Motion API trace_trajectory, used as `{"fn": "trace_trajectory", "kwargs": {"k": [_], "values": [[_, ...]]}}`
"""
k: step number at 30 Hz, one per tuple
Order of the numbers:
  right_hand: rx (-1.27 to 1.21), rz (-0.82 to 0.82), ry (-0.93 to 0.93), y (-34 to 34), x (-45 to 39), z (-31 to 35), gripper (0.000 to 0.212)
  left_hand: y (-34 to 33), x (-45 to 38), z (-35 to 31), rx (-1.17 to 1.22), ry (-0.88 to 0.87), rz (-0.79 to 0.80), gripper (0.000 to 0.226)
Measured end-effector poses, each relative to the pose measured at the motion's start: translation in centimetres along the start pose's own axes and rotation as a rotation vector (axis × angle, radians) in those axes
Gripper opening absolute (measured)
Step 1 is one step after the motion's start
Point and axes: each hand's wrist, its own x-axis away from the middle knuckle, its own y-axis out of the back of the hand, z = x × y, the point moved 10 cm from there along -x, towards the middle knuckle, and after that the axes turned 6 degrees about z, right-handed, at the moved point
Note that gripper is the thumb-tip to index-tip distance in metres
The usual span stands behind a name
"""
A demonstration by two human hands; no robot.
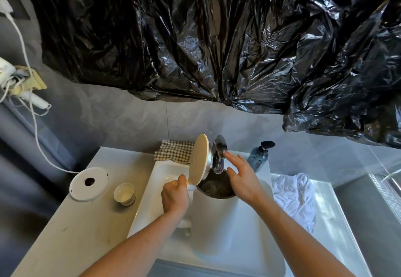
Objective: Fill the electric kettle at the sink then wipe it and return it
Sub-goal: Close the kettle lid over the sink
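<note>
Two hands work at the sink (160, 168): the left hand (174, 196) grips the handle of the electric kettle (217, 218), held over the basin with its lid (198, 159) flipped up, while the right hand (243, 179), fingers extended, reaches the tap (219, 155) above the kettle's mouth. Best practice looks simple: keep the kettle steady under the spout and watch the level.
</note>
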Motion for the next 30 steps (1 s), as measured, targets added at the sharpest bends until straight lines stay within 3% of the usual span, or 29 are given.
{"fn": "trace_trajectory", "kwargs": {"k": [5, 8, 10, 14, 16, 21, 26, 28, 30], "values": [[-0.268, -0.173, -0.076, 0.4, 5.1, -3.1, 0.061, -0.1, -0.1, 0.1, 0.036, -0.012, 0.016, 0.041], [-0.454, -0.1, -0.274, -2.1, 7.4, -5.9, 0.071, 0.0, -0.2, 0.2, 0.062, -0.003, 0.016, 0.042], [-0.61, -0.028, -0.313, -4.2, 7.9, -6.7, 0.066, -0.3, -0.2, 0.4, 0.046, 0.002, 0.043, 0.043], [-0.662, 0.017, -0.288, -6.2, 7.2, -7.7, 0.056, -1.4, 0.1, 1.0, -0.042, 0.034, 0.134, 0.042], [-0.663, 0.01, -0.299, -6.2, 6.7, -8.4, 0.07, -1.9, 0.4, 1.1, -0.115, 0.019, 0.173, 0.038], [-0.706, 0.0, -0.373, -6.4, 6.9, -10.0, 0.089, -2.4, 1.4, 1.9, 0.038, 0.092, 0.212, 0.049], [-0.784, -0.003, -0.399, -7.3, 8.0, -10.3, 0.066, -1.9, 2.2, 1.9, 0.053, 0.061, 0.213, 0.045], [-0.811, -0.012, -0.392, -7.5, 8.4, -10.4, 0.068, -1.7, 2.6, 1.9, 0.076, 0.049, 0.248, 0.04], [-0.826, -0.025, -0.365, -7.6, 8.9, -10.2, 0.05, -1.3, 3.3, 1.4, 0.121, 0.004, 0.285, 0.045]]}}
